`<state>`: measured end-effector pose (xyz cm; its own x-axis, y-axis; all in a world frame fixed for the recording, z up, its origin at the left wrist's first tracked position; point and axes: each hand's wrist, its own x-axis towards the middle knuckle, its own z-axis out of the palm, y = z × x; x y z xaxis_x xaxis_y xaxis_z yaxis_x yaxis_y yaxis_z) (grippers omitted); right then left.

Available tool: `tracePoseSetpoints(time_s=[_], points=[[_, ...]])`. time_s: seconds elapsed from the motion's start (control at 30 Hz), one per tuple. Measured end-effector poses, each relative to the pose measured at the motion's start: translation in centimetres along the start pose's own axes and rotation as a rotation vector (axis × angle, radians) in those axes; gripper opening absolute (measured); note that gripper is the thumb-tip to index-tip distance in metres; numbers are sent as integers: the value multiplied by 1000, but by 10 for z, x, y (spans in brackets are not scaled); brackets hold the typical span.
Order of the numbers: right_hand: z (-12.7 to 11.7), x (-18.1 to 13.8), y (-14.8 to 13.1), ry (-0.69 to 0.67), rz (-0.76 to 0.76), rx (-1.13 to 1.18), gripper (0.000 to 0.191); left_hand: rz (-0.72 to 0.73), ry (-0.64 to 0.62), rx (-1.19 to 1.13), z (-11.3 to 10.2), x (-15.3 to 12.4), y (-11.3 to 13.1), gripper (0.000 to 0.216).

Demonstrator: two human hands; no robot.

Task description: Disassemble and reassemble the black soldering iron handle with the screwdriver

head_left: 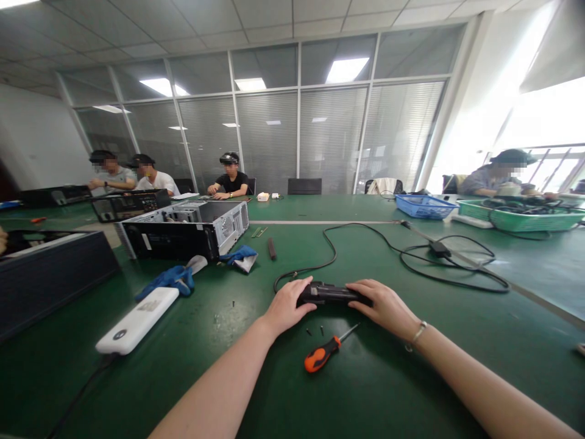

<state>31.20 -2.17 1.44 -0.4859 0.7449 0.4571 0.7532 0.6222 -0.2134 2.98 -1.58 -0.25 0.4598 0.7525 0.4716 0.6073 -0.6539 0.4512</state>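
Head view: left hand (287,305) and right hand (386,306) each close over one end of a black device (331,294), apparently a power adapter, lying flat on the green table (411,378) between them. Just nearer than the hands lie an orange-handled screwdriver (323,355) and small screws (315,331). A white power strip (137,320) lies well left of the left hand.

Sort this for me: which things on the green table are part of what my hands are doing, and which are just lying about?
In hand: long black plastic device, held by left hand and right hand; orange-and-black-handled screwdriver; small dark loose screws beside it.
Lying about: white oblong plastic block; blue fabric gloves; open grey metal computer case; blue plastic basket.
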Motion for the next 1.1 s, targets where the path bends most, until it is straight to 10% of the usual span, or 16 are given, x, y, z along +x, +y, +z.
tracePoseSetpoints(time_s=[1.1], points=[[-8, 0, 6, -44, -36, 36, 37, -133, 60, -38, 1, 1, -9, 74]])
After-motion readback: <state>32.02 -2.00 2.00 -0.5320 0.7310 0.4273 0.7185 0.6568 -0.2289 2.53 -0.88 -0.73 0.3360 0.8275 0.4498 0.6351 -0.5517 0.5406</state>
